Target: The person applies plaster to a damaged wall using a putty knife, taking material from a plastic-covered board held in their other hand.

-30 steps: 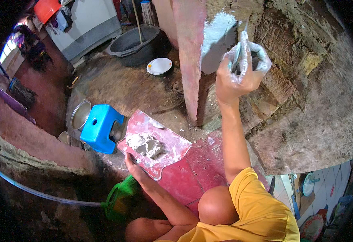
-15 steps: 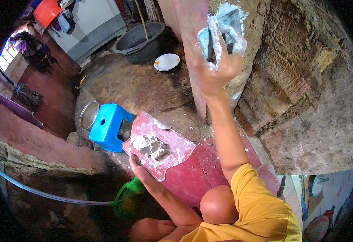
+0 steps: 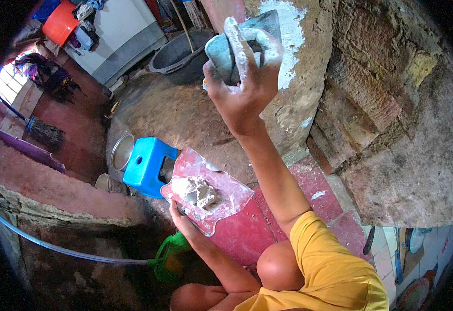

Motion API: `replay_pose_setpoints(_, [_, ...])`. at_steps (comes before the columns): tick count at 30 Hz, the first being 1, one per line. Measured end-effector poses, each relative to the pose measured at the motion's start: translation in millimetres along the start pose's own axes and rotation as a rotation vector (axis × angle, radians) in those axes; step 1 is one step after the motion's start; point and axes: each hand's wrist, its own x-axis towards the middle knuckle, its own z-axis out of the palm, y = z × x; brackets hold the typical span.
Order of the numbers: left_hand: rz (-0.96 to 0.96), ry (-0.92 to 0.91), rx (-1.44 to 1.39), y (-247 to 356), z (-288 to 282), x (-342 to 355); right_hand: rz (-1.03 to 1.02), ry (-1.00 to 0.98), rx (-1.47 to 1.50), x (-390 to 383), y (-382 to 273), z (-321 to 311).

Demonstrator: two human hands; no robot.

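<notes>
High in the view my right hand (image 3: 244, 85), its fingers smeared white, is wrapped round a grey-green putty knife (image 3: 266, 25). The broad blade overlaps a fresh patch of white putty (image 3: 292, 44) on the rough wall; whether it touches cannot be made out. Below, my left hand (image 3: 183, 220) grips the near left edge of a pinkish, white-smeared board (image 3: 234, 194). On this board lies a wet heap of white putty (image 3: 198, 192). The left thumb shows at the edge, while the other fingers are hidden underneath.
Beside the board stands a blue plastic stool (image 3: 141, 166), with a metal bowl (image 3: 123, 152) behind it. A dark tub (image 3: 169, 65) holding a stick is farther back. A pale hose (image 3: 76, 254) runs to a green plastic thing (image 3: 164, 256). Broken wall surface (image 3: 371, 98) is at right.
My right hand has drawn left and slightly back with the putty knife, uncovering more of the white patch on the wall. My left hand still holds the board.
</notes>
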Motion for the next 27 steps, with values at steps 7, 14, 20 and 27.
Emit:
replay_pose_setpoints(7, [-0.133,-0.138,-0.235,-17,-20,21,0.025,-0.069,0.025,0,-13,-7])
replay_pose_setpoints(14, [-0.006,-0.210,-0.134,-41,-11,30,-0.160,-0.144,-0.123,26,-22,-132])
replay_pose_setpoints(20, [-0.388,-0.392,-0.340,-30,22,-8,0.833,-0.493,0.071,-13,31,-204])
replay_pose_setpoints(27, [-0.336,-0.370,-0.310,-19,63,-47,1.138,-0.560,0.450,-11,40,-238])
